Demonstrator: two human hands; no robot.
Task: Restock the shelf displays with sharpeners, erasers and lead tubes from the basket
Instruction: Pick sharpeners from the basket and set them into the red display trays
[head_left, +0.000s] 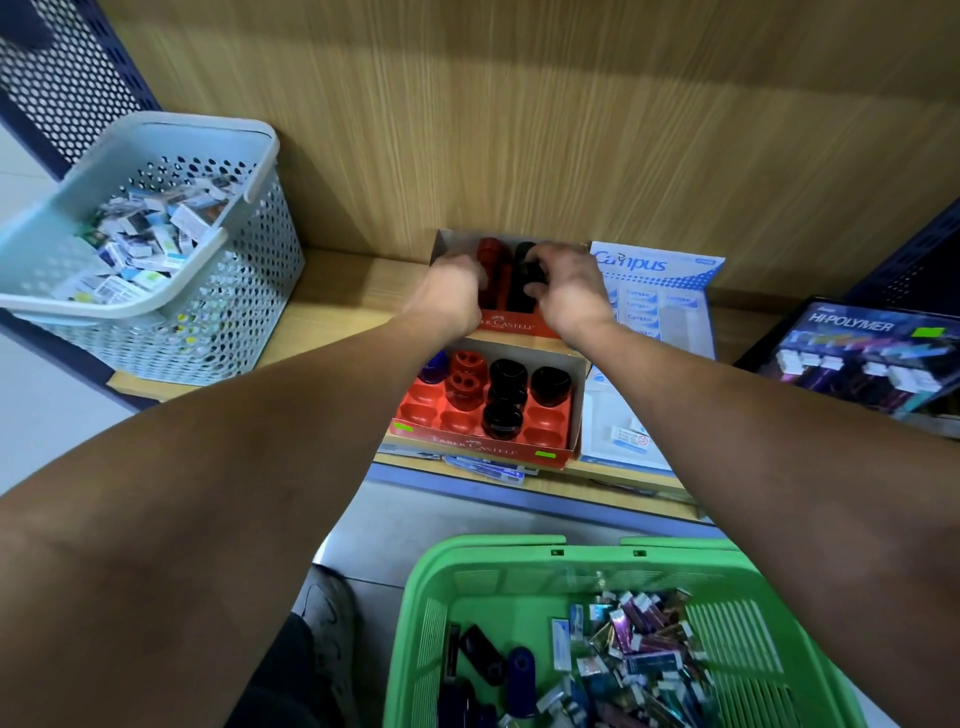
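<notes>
Green basket (415, 639) at six o'clock holds many sharpeners, erasers and lead tubes, so much remains. At twelve o'clock, left hand (453, 293) rests on the rear display box (506, 325), fingers hidden; right hand (563, 288) curls around a black sharpener (522, 283). Front display box (575, 400) has empty slots.
</notes>
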